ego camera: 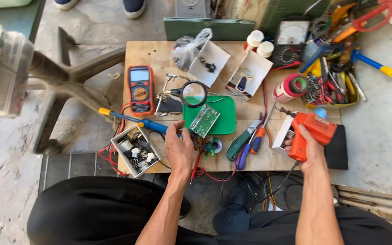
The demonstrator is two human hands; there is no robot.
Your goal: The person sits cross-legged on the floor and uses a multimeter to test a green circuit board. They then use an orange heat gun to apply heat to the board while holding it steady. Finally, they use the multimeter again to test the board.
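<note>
Holding soldering gun (311, 131) beside cardboard box (134, 149) of components.

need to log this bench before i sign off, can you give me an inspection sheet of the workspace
surface: small wooden board table, crowded with tools.
job's things: green circuit board tilted over a green mat; orange soldering gun.
clutter: orange multimeter, magnifier on a clip stand, blue-handled soldering iron, white box of parts, screwdrivers, yellow tray of tools.
grippers: left hand at the circuit board's lower edge; right hand gripping the soldering gun.
cables: red leads hanging off the front edge; black cord from the gun.
surroundings: concrete floor, another person's shoes at top.
</note>
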